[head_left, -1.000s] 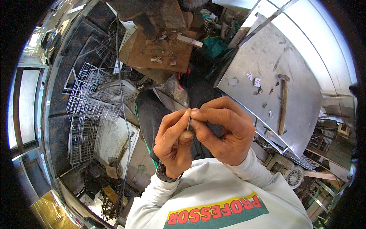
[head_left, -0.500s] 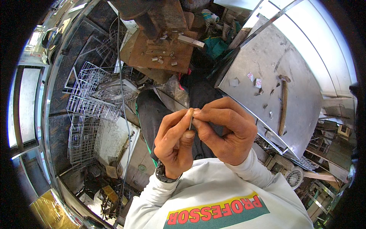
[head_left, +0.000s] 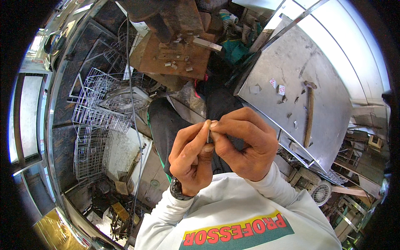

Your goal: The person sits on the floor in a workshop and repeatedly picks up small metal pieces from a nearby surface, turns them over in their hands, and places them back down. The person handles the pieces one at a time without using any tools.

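Note:
Above my lap, the fingertips of both hands meet around a small, thin grey metal piece. My left hand, with a dark watch at its wrist, pinches it between thumb and forefinger. From the other side my right hand closes on it too, thumb and forefinger at its upper end. Most of the piece is covered by fingers, so its full shape is hidden. Beyond my knees, several small metal pieces lie scattered on a rusty brown plate, and a flat metal bar rests near its right edge.
At my right stands a metal-topped table bearing a wooden-handled hammer and small scraps. White wire racks pile up on the left, with a cable running past them. Below the table sits a round finned part among scrap.
Both hands keep their pinch and have barely shifted. The metal piece appears slightly turned, showing a broader grey side between the fingertips.

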The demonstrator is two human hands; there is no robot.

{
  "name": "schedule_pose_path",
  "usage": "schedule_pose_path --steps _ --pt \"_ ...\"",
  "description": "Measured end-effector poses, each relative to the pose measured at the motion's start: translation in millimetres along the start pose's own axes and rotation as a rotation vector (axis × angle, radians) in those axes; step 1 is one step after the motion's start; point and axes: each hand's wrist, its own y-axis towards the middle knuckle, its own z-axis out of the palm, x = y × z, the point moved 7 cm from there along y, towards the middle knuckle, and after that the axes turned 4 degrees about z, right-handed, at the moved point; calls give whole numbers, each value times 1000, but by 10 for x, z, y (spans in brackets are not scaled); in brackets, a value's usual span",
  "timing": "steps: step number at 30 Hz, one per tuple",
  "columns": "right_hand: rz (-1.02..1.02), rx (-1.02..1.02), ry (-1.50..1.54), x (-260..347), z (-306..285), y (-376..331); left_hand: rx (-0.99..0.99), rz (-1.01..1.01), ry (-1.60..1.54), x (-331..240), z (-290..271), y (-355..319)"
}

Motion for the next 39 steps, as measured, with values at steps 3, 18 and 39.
schedule_pose_path --steps 3,18,39 --pt "-26 27 26 -25 16 26 -21 -25 -73 42 4 -21" --pt "34 10 39 -70 32 94 -69 -293 -481 313 -11 -174" --pt "-35 51 37 -24 128 72 -43 -106 -111 83 -113 -56"
